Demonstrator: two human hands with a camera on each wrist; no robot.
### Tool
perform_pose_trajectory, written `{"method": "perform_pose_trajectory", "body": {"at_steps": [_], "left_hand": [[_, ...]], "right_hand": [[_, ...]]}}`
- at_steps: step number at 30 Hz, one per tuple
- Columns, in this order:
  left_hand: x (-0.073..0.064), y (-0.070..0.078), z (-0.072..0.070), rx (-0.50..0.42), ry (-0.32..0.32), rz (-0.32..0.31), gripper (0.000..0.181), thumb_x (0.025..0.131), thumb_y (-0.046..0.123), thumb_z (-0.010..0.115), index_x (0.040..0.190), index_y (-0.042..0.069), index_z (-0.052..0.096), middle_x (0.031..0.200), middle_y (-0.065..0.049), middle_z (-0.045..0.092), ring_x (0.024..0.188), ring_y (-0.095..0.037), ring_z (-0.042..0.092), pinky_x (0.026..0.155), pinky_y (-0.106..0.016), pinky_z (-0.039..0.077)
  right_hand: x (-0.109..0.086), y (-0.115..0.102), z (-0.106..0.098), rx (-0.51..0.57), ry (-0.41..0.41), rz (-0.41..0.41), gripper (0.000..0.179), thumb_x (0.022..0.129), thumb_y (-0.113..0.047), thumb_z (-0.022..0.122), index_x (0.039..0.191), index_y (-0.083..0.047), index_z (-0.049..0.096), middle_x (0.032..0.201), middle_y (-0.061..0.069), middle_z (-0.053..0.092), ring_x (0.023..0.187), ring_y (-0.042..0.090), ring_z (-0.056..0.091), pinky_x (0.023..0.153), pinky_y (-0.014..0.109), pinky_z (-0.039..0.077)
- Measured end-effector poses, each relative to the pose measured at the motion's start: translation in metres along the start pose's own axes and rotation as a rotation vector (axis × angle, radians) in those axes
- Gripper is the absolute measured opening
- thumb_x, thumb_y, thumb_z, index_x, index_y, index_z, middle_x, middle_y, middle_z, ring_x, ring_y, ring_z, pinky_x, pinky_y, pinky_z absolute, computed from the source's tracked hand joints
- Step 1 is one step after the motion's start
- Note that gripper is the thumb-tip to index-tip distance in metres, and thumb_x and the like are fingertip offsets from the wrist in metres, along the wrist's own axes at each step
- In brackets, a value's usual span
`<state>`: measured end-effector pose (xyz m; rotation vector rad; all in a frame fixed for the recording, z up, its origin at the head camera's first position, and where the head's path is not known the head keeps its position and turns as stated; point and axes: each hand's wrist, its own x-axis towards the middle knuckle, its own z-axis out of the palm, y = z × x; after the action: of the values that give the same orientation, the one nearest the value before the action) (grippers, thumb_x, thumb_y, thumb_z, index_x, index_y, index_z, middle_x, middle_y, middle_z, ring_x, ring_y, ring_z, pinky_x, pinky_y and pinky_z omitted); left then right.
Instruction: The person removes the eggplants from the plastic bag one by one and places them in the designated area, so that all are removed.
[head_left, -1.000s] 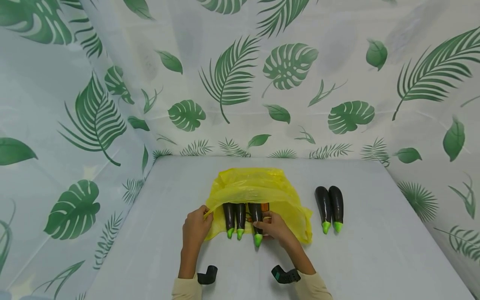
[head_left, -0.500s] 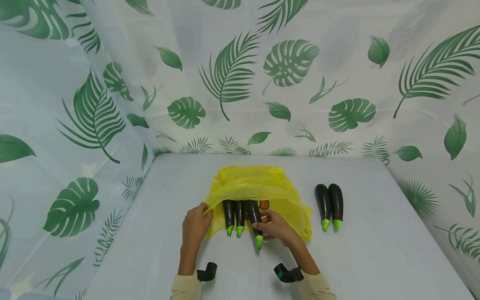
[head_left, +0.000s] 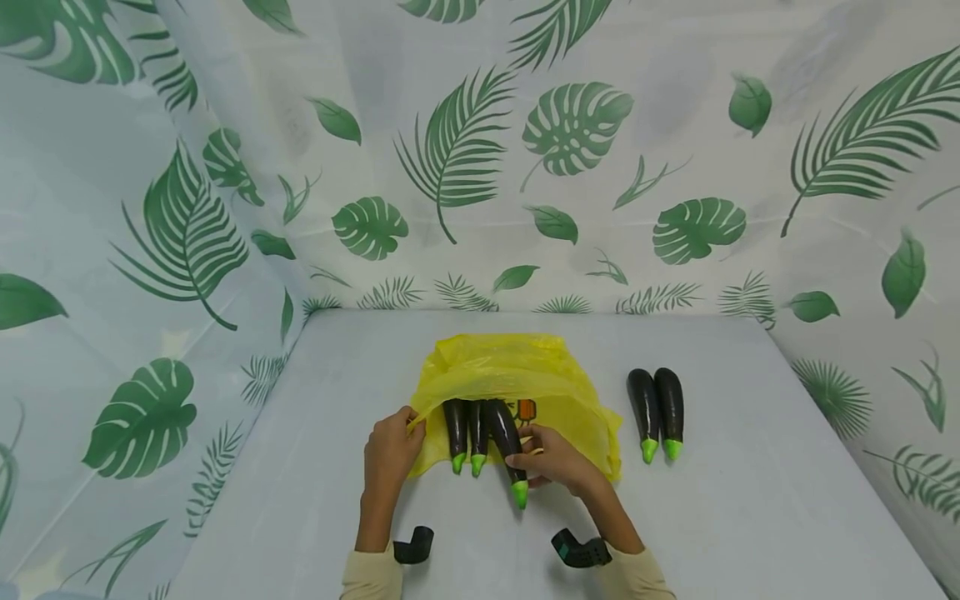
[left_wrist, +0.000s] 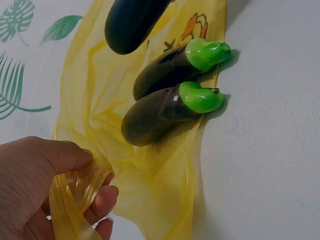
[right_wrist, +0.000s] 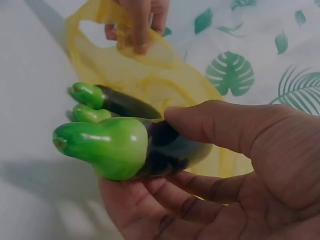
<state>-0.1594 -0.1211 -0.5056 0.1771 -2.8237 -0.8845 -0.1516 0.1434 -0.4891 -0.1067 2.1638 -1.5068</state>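
Observation:
A yellow plastic bag (head_left: 495, 358) lies on the table with its mouth toward me. My left hand (head_left: 393, 447) pinches the bag's left edge and lifts it; the left wrist view shows thumb and fingers (left_wrist: 102, 202) around the thin film. Two dark eggplants (left_wrist: 155, 116) with green caps lie side by side in the mouth, their upper ends under the film in the head view. My right hand (head_left: 553, 458) grips a third eggplant (right_wrist: 117, 147) between thumb and fingers. Its green end points toward me and its far end reaches under the bag's upper layer.
Two more eggplants (head_left: 657, 412) lie together on the white table (head_left: 750, 500), right of the bag. An orange print (head_left: 527, 410) shows on the bag's inside. Leaf-patterned cloth (head_left: 480, 167) stands behind and at the sides.
The eggplant in my right hand has turned, its green end shifting slightly right and toward me, its far end left toward the other two. My left hand keeps hold of the bag edge.

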Motion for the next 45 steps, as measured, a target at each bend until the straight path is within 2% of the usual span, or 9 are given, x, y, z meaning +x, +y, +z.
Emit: {"method": "perform_pose_trajectory", "body": {"at_steps": [13,20,37,45], "left_hand": [[0.002,0.000,-0.001,-0.009,-0.009,-0.014,0.017,0.090,0.020,0.066,0.099,0.006,0.070,0.080,-0.006,0.070,0.055,-0.013,0.044,0.048,-0.026,0.034],[0.002,0.000,-0.001,-0.005,-0.008,-0.019,0.018,0.090,0.021,0.066,0.100,0.006,0.070,0.080,-0.006,0.070,0.055,-0.013,0.045,0.048,-0.026,0.034],[-0.002,-0.002,0.003,-0.021,0.009,-0.011,0.019,0.090,0.022,0.067,0.100,0.006,0.070,0.087,-0.008,0.073,0.056,-0.012,0.047,0.049,-0.025,0.037],[0.000,0.000,0.002,-0.011,0.026,-0.006,0.018,0.089,0.021,0.068,0.099,0.006,0.070,0.086,-0.007,0.072,0.056,-0.013,0.046,0.049,-0.025,0.037]], "right_hand": [[-0.004,-0.003,-0.006,-0.019,-0.137,-0.051,0.056,0.088,-0.017,0.072,0.134,0.004,0.048,0.104,0.015,0.060,0.084,0.018,0.063,0.070,0.045,0.058],[-0.008,-0.005,-0.008,-0.007,-0.212,-0.115,0.061,0.089,-0.017,0.070,0.138,0.007,0.043,0.107,0.017,0.060,0.087,0.018,0.062,0.071,0.046,0.058],[-0.017,-0.009,-0.014,-0.006,-0.241,-0.127,0.060,0.090,-0.021,0.070,0.138,0.005,0.044,0.109,0.016,0.061,0.088,0.020,0.064,0.073,0.047,0.057],[-0.019,-0.009,-0.020,-0.017,-0.199,-0.158,0.059,0.091,-0.024,0.069,0.137,0.004,0.044,0.112,0.017,0.060,0.092,0.022,0.064,0.074,0.046,0.057]]}}
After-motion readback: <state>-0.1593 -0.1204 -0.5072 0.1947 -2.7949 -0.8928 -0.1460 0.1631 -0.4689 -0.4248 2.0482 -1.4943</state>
